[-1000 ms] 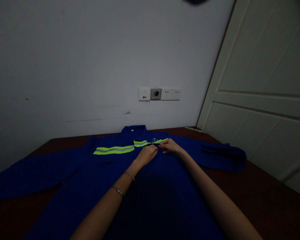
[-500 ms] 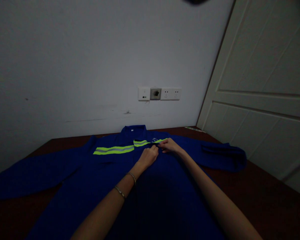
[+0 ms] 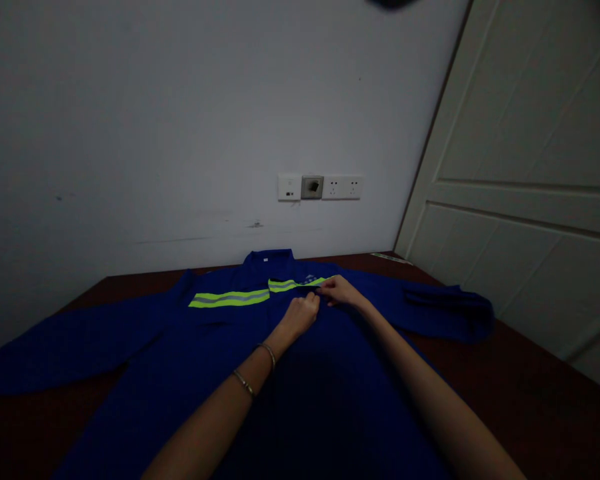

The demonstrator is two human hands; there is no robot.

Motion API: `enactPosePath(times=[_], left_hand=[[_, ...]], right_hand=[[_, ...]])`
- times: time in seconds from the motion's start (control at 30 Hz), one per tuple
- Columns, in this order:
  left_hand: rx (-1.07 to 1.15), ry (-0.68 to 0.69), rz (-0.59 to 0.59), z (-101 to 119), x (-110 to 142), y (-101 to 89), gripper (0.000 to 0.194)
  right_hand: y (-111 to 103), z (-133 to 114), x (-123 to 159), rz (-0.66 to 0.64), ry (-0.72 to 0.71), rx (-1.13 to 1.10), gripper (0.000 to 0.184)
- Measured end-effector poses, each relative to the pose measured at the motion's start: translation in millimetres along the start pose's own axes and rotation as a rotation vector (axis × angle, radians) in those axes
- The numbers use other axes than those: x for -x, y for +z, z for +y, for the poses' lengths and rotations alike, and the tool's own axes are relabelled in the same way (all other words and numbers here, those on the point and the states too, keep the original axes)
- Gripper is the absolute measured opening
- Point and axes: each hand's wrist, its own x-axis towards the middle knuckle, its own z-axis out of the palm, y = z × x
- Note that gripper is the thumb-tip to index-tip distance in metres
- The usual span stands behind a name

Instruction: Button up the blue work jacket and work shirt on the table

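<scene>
Because the bit of cloth is small, the fingers come in close from both sides. The right hand (image 3: pixel 340 291) pinches the coat (image 3: pixel 205 360) with its thumb and fingers by the bright stripe (image 3: pixel 230 299), maybe so the cloth cannot slip. The left hand (image 3: pixel 303 317) is closed too, with bent fingers that seem to grip the coat right beside the right hand. I cannot tell if a button is under them; it is too dark. Two bands (image 3: pixel 243 383) sit on the left wrist. The coat lies front up and spread wide on the table (image 3: pixel 505 373), which likely helps both hands reach its chest. Its collar (image 3: pixel 253 267) is at the far end, near the wall (image 3: pixel 180 133). One sleeve (image 3: pixel 80 333) reaches out to the left, and the other (image 3: pixel 470 313) is bent back at the right, near the door (image 3: pixel 530 267). Sockets (image 3: pixel 343 188) are on the wall.
</scene>
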Motion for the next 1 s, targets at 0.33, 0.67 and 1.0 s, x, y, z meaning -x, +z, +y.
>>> enactPosePath(times=[0.33, 0.67, 1.0], left_hand=[[0.148, -0.003, 0.152, 1, 12, -20.2, 0.032], [0.341, -0.522, 0.471, -73, 60, -79.1, 0.039], [0.901, -0.589, -0.374, -68, 108, -59.0, 0.022]], right_hand=[[-15, -1, 4, -0.029, -0.154, 0.136, 0.029], [12, -57, 36, 0.014, -0.295, 0.203, 0.018], [94, -52, 76, -0.298, 0.072, 0.067, 0.006]])
